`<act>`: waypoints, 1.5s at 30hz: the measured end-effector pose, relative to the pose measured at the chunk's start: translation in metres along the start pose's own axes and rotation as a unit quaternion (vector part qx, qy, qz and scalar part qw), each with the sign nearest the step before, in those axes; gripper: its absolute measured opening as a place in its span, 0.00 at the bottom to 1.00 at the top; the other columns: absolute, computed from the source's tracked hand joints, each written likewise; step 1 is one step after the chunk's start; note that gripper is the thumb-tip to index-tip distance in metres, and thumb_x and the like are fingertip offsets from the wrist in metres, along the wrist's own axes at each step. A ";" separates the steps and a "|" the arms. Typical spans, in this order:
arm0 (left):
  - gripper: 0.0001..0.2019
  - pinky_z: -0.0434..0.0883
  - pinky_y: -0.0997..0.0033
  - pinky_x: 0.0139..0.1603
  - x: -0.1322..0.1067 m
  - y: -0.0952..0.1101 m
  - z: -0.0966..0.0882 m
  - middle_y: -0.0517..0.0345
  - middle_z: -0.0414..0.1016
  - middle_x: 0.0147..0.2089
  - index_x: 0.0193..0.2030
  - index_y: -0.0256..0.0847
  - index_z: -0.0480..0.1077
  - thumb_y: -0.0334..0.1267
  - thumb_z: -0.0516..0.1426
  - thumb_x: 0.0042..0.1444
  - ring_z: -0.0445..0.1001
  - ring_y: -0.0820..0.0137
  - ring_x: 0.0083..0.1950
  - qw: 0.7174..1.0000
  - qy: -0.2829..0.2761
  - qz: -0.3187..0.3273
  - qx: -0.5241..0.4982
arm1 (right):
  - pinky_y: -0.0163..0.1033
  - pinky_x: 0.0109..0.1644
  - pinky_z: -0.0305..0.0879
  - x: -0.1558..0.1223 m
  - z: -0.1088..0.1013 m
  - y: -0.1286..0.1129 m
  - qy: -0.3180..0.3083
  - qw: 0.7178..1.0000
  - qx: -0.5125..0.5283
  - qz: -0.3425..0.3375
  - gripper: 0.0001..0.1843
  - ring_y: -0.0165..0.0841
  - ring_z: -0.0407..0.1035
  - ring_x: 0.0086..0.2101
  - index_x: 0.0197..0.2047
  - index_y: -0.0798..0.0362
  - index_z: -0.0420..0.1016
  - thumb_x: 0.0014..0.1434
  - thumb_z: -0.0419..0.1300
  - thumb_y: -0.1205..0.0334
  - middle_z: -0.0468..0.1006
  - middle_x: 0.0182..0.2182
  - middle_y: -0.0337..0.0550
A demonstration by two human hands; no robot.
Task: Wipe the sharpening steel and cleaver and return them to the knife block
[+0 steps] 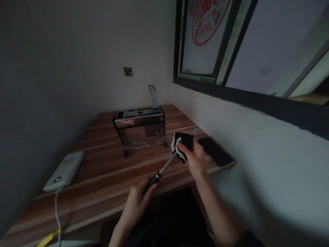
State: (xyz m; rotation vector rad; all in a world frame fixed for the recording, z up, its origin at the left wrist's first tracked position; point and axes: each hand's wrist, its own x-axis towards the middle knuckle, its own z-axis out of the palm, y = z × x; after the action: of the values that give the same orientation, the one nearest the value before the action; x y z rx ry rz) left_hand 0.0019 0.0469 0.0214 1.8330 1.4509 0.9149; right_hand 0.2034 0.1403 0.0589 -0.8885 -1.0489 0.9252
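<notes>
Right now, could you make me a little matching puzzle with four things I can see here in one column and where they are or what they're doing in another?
Things:
1. Left hand
2. Black phone
3. Right hand
4. White device

Places and states:
A. On the left part of the table, with a cable at its near end
B. Holding a black pad with white on it against a rod
C. Gripping the rod's dark handle
D. Lying near the table's right edge

Pairs: 1-C; 2-D; 3-B; 4-A
</notes>
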 end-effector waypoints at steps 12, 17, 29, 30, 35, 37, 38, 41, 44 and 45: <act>0.17 0.61 0.76 0.30 0.017 -0.014 0.002 0.60 0.70 0.26 0.31 0.37 0.72 0.49 0.52 0.58 0.68 0.70 0.29 1.000 0.015 0.002 -0.006 | 0.36 0.33 0.68 0.039 -0.005 0.000 0.098 0.992 0.051 -0.055 0.18 0.33 0.72 0.30 0.34 0.56 0.74 0.48 0.65 0.49 0.78 0.29 0.42; 0.17 0.63 0.75 0.32 0.016 -0.011 0.001 0.58 0.72 0.29 0.36 0.36 0.72 0.48 0.50 0.59 0.69 0.68 0.31 1.000 -0.005 -0.006 -0.014 | 0.38 0.32 0.69 0.022 0.014 0.018 0.065 0.994 0.084 0.003 0.20 0.33 0.72 0.27 0.36 0.57 0.74 0.48 0.66 0.49 0.78 0.29 0.43; 0.18 0.64 0.76 0.30 0.019 -0.020 0.005 0.58 0.73 0.29 0.42 0.34 0.71 0.48 0.49 0.60 0.70 0.69 0.30 0.999 0.020 -0.015 -0.034 | 0.35 0.31 0.67 -0.039 0.045 0.034 -0.089 0.991 -0.089 0.040 0.17 0.34 0.71 0.29 0.33 0.57 0.76 0.46 0.66 0.52 0.78 0.27 0.43; 0.18 0.65 0.76 0.32 0.019 -0.021 0.005 0.57 0.75 0.32 0.44 0.34 0.71 0.48 0.49 0.60 0.71 0.68 0.32 0.999 0.021 -0.012 -0.039 | 0.35 0.31 0.67 -0.044 0.048 0.034 -0.093 0.989 -0.100 0.046 0.17 0.35 0.71 0.29 0.33 0.57 0.76 0.46 0.66 0.52 0.78 0.27 0.43; 0.18 0.67 0.74 0.35 0.020 -0.020 0.005 0.54 0.77 0.36 0.47 0.34 0.71 0.46 0.49 0.61 0.73 0.67 0.35 0.999 0.015 -0.001 -0.042 | 0.35 0.31 0.66 -0.054 0.052 0.034 -0.095 0.987 -0.111 0.060 0.17 0.35 0.71 0.27 0.33 0.58 0.76 0.45 0.66 0.53 0.78 0.25 0.43; 0.18 0.66 0.74 0.34 0.020 -0.019 0.005 0.54 0.77 0.35 0.46 0.34 0.71 0.45 0.50 0.60 0.74 0.66 0.34 0.999 0.018 -0.002 -0.031 | 0.35 0.31 0.66 -0.053 0.051 0.034 -0.093 0.988 -0.111 0.058 0.17 0.35 0.71 0.28 0.33 0.58 0.76 0.45 0.67 0.53 0.78 0.26 0.43; 0.17 0.66 0.74 0.34 0.020 -0.020 0.006 0.54 0.77 0.35 0.45 0.34 0.71 0.45 0.50 0.60 0.74 0.66 0.34 0.999 0.019 0.000 -0.025 | 0.36 0.32 0.67 -0.052 0.050 0.035 -0.091 0.989 -0.106 0.057 0.17 0.35 0.72 0.28 0.33 0.58 0.76 0.45 0.67 0.54 0.79 0.27 0.44; 0.16 0.65 0.74 0.33 0.020 -0.021 0.007 0.55 0.76 0.33 0.41 0.35 0.71 0.45 0.50 0.60 0.74 0.67 0.33 1.000 0.025 0.004 -0.005 | 0.36 0.34 0.68 -0.052 0.048 0.039 -0.082 0.991 -0.083 0.065 0.18 0.36 0.73 0.30 0.36 0.57 0.76 0.44 0.67 0.54 0.80 0.29 0.45; 0.15 0.63 0.75 0.30 0.020 -0.021 0.008 0.56 0.74 0.28 0.38 0.36 0.71 0.45 0.50 0.61 0.72 0.68 0.30 0.999 0.029 0.002 0.016 | 0.36 0.33 0.68 -0.053 0.048 0.044 -0.073 0.992 -0.070 0.071 0.17 0.36 0.72 0.30 0.34 0.57 0.76 0.44 0.68 0.54 0.79 0.28 0.45; 0.15 0.63 0.75 0.30 0.020 -0.021 0.008 0.56 0.75 0.29 0.38 0.36 0.71 0.45 0.50 0.61 0.73 0.67 0.30 0.999 0.030 0.001 0.019 | 0.36 0.33 0.68 -0.053 0.048 0.045 -0.071 0.993 -0.066 0.070 0.17 0.36 0.72 0.30 0.34 0.57 0.76 0.45 0.67 0.53 0.79 0.28 0.45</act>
State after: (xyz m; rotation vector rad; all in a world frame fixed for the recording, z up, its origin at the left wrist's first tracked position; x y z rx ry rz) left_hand 0.0003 0.0701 0.0025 1.8496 1.5124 0.9574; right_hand 0.1374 0.1142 0.0130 -1.0292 -1.1913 1.0576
